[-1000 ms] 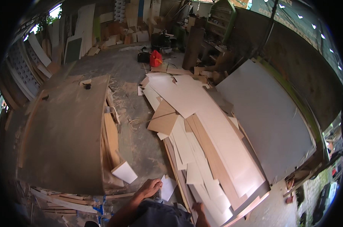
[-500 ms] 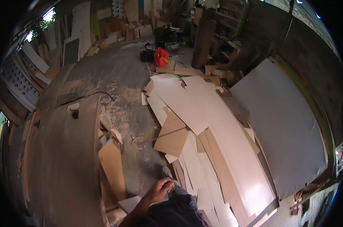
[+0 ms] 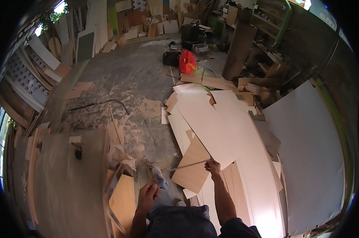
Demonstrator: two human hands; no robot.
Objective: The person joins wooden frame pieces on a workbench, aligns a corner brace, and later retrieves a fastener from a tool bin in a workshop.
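Observation:
My right hand (image 3: 213, 167) reaches forward over the sheets, its fingers closed round the right end of a long thin strip (image 3: 189, 164). The strip crosses a tan wooden panel (image 3: 192, 166) lying at a slant on the pile. Just above the hand lies a large pale sheet (image 3: 215, 123), its lower corner close to the fingers. My left hand (image 3: 149, 192) hangs low in front of my body, fingers curled in; whether anything is inside them is hidden. Below it shows a yellowish board (image 3: 123, 198) beside the brown table.
A brown table (image 3: 68, 182) stands at left, with a small black object (image 3: 78, 153) on it. At right leans a big grey panel (image 3: 306, 158). Farther off are a red bag (image 3: 187, 62), a black bag (image 3: 171, 58) and a brown roll (image 3: 239, 51). A black cable (image 3: 100, 104) lies on the floor.
My right arm has come into view and its hand has taken hold of the strip's end. My left hand has moved left. The view has shifted, with my foot farther forward.

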